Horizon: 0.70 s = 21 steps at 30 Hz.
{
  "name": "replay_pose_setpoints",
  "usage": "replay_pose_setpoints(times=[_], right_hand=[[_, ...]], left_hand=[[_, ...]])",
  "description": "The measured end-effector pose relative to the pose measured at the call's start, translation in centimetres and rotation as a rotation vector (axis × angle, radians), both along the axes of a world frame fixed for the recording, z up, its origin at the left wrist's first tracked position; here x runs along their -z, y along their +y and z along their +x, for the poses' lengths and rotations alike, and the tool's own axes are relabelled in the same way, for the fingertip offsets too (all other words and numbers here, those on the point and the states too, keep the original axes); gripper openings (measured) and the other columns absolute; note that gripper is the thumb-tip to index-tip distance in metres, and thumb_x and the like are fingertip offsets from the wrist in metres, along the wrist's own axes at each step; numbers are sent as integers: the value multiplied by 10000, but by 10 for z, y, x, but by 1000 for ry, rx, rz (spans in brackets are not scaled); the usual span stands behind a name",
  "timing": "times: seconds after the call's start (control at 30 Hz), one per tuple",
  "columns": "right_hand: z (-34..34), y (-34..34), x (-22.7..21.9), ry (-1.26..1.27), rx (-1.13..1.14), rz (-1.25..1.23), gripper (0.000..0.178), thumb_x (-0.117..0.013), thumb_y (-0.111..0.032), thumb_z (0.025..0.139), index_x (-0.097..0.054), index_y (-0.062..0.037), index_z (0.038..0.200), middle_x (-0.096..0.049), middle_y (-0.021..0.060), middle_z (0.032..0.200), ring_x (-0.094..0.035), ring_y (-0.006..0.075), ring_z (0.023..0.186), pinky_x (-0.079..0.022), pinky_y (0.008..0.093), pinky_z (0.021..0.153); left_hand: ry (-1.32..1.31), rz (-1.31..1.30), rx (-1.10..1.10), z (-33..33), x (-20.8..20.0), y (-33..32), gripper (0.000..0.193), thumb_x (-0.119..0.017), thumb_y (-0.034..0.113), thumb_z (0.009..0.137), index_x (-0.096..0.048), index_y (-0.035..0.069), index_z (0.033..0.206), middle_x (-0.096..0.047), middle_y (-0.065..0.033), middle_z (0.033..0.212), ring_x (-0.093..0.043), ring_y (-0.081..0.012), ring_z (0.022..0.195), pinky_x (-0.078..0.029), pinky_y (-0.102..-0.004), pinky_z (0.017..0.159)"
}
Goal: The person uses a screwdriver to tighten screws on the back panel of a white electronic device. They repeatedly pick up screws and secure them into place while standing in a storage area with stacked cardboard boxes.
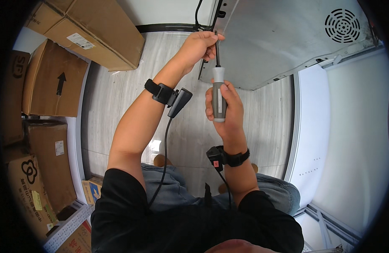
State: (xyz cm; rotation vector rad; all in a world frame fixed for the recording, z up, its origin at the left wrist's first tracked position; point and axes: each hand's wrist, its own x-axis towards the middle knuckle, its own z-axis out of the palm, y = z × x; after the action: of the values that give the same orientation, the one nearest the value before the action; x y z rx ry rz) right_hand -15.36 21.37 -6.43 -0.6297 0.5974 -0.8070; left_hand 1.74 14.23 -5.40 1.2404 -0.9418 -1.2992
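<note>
My right hand (pixel 229 105) is wrapped round the grey and white handle of a screwdriver (pixel 219 90). Its dark shaft points away from me, along the left edge of a large grey metal panel (pixel 262 46). At the far end of the shaft is my left hand (pixel 201 47), thumb and fingers pinched at the tip beside the panel's edge. Whether those fingers hold the shaft, a screw or both is too small to make out. A round vent pattern (pixel 342 25) is cut into the panel at the far right.
Cardboard boxes (pixel 55 80) are stacked along the left, and a tall carton (pixel 97 33) stands at the far left. A white cabinet side (pixel 312 126) rises on the right. Dark cables (pixel 197 17) hang near the panel. Strapped devices with cords (pixel 180 102) sit on both wrists.
</note>
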Motion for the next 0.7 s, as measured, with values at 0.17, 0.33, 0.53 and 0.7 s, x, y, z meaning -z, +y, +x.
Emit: replay_pose_setpoints(times=[0.17, 0.33, 0.53, 0.7], right_hand=[[2, 1, 0, -76, -1, 48, 272, -426, -253, 969, -474, -29, 1116, -580, 96, 765, -542, 150, 525, -426, 273, 432], [6, 4, 3, -70, 43, 79, 248, -490, -211, 945, -470, -29, 1113, -577, 93, 771, -553, 156, 573, -435, 280, 471], [13, 7, 3, 79, 104, 67, 314, -608, -140, 886, -450, -22, 1130, -563, 71, 786, -557, 141, 612, -451, 282, 486], [15, 6, 4, 190, 92, 8, 391, -664, -138, 852, -439, -16, 1147, -545, 47, 850, -554, 114, 694, -462, 273, 494]], left_hand=[[-3, 0, 6, 1, -2, -1, 276, -451, 240, 969, -649, 70, 1060, -519, 47, 648, -489, -58, 591, -372, -220, 574], [-21, 20, 6, -1, -4, -2, 279, -439, 221, 971, -644, 54, 1062, -510, 38, 646, -481, -67, 591, -373, -232, 574], [-54, 45, -3, -1, -6, -1, 293, -425, 225, 974, -645, 49, 1052, -514, 31, 648, -474, -71, 583, -386, -234, 576], [-118, 98, 5, -1, -13, -2, 256, -535, 260, 933, -648, 45, 1015, -538, 25, 653, -485, -68, 561, -408, -223, 544]])
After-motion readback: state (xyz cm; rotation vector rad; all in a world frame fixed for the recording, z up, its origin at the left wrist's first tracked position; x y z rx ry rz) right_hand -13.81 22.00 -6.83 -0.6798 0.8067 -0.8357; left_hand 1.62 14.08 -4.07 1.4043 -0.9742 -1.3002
